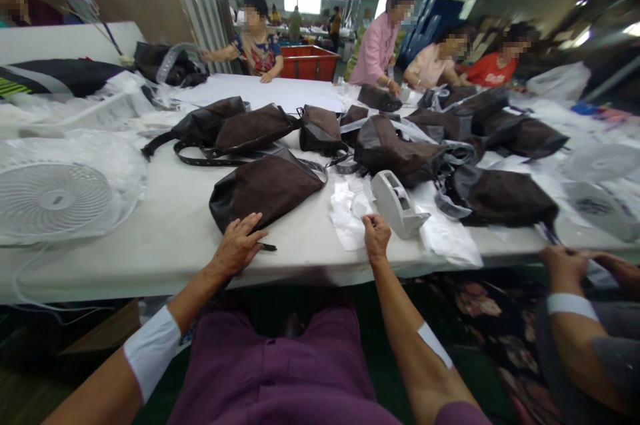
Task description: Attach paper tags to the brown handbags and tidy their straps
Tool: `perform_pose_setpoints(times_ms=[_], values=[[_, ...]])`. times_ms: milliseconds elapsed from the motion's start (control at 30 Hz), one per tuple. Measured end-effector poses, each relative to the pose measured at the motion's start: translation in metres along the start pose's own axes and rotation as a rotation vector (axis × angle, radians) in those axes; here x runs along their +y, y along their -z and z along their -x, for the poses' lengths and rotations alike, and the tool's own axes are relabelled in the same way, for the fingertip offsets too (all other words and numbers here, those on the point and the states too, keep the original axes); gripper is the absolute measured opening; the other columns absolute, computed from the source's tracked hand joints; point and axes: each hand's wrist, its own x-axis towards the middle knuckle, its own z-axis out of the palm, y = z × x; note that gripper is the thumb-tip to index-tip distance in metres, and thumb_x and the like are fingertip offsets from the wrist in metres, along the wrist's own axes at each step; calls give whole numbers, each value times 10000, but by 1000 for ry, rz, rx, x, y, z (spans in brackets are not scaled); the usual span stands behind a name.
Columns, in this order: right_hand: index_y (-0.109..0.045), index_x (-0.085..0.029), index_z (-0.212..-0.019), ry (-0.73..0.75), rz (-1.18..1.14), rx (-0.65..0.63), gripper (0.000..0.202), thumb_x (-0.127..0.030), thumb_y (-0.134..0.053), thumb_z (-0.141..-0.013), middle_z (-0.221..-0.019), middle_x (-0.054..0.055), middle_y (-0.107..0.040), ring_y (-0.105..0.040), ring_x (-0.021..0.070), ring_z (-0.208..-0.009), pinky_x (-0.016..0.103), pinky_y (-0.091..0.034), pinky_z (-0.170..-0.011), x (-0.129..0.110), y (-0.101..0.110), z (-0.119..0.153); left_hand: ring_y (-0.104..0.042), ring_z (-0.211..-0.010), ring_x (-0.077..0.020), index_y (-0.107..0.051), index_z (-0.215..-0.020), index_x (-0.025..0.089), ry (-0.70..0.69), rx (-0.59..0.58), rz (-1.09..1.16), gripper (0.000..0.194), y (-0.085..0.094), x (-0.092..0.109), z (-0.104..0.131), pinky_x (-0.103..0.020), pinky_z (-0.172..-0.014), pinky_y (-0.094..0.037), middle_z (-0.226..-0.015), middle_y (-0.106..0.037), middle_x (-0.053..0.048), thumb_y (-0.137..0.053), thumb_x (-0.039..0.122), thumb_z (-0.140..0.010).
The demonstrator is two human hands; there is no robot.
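Observation:
A dark brown and black bag (267, 188) lies on the white table before me. My left hand (239, 244) rests on its near lower edge, fingers stretched out. A thin black piece (269, 247) pokes out beside that hand; I cannot tell whether it is a strap end or something separate. My right hand (377, 236) is closed in a pinch just left of a grey tape dispenser (397, 204). What the pinch holds, if anything, is too small to make out. Crumpled white sheets (347, 215) lie behind and left of the right hand.
More dark bags (400, 148) crowd the table (175, 252) behind and to the right. A plastic-wrapped fan (55, 198) lies at the left. A co-worker's hands (567, 265) are at the right edge. Several people stand or sit across the table, near a red bin (309, 65).

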Motion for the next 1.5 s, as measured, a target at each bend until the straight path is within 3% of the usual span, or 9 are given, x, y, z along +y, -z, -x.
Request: perform_pose_setpoints(times_ms=[100, 233, 367, 533, 667, 900, 1067, 1300, 1500], values=[[-525, -170, -667, -129, -373, -73, 250, -402, -596, -729, -612, -33, -480, -433, 111, -603, 243, -367, -622, -39, 7, 4, -501, -1197, -271, -652, -1072, 207, 156, 73, 340, 320, 8, 51, -15, -454, -1008, -369, -1277, -571, -115, -557, 237, -769], [-520, -183, -689, -345, -744, -400, 289, -434, -662, -683, -613, -27, -510, -450, 100, -557, 234, -396, -564, -94, 6, 46, -599, -1009, -241, -630, -1085, 197, 392, -36, 1026, 373, 5, 122, -37, -348, -810, -478, -1100, -657, -97, -620, 340, -740], [-537, -189, -716, -550, -864, -450, 295, -407, -720, -637, -663, -12, -567, -504, 107, -573, 246, -446, -569, -114, 0, 99, -580, -732, -151, -657, -809, 164, 550, 19, 1379, 215, -10, 156, -39, -267, -691, -445, -781, -654, -38, -653, 355, -711], [-571, -193, -802, -611, -875, -377, 354, -522, -641, -692, -740, 19, -611, -557, 132, -633, 259, -468, -570, -103, 0, 126, -419, -518, -90, -560, -597, 171, 727, 101, 1343, 164, -20, 156, -22, -230, -517, -338, -552, -503, 32, -655, 288, -663], [-632, -178, -976, -559, -792, -443, 446, -525, -634, -696, -855, 56, -651, -586, 158, -716, 265, -463, -593, -100, 0, 123, -407, -533, -97, -564, -574, 175, 668, 126, 1154, 152, -22, 150, -12, -234, -518, -326, -546, -491, 33, -634, 273, -668], [-636, -158, -689, -464, -609, -383, 214, -344, -726, -634, -614, -19, -585, -497, 114, -573, 239, -395, -557, -98, -10, 122, -463, -571, -121, -584, -601, 187, 619, 89, 1084, 141, -24, 149, -5, -246, -541, -362, -570, -526, 22, -618, 284, -697], [-530, -174, -626, -345, -470, -343, 235, -323, -709, -655, -539, -58, -445, -389, 91, -517, 222, -306, -492, -95, -3, 121, -517, -618, -114, -613, -750, 180, 690, 43, 1226, 90, -28, 144, 6, -238, -589, -401, -686, -592, 14, -618, 254, -699], [-473, -180, -598, -281, -371, -337, 254, -305, -686, -657, -541, -63, -392, -362, 91, -531, 224, -292, -505, -84, -5, 122, -520, -548, -75, -558, -1018, 164, 1035, 304, 1317, 342, -25, 123, 28, -222, -576, -413, -718, -570, 23, -632, 275, -703], [-470, -181, -595, -115, -235, -442, 230, -265, -658, -696, -571, -56, -410, -387, 97, -556, 230, -314, -548, -106, -2, 125, -563, -725, -114, -560, -1047, 186, 642, 247, 1094, 267, 6, 138, 18, -260, -689, -456, -918, -606, -43, -566, 222, -783]])
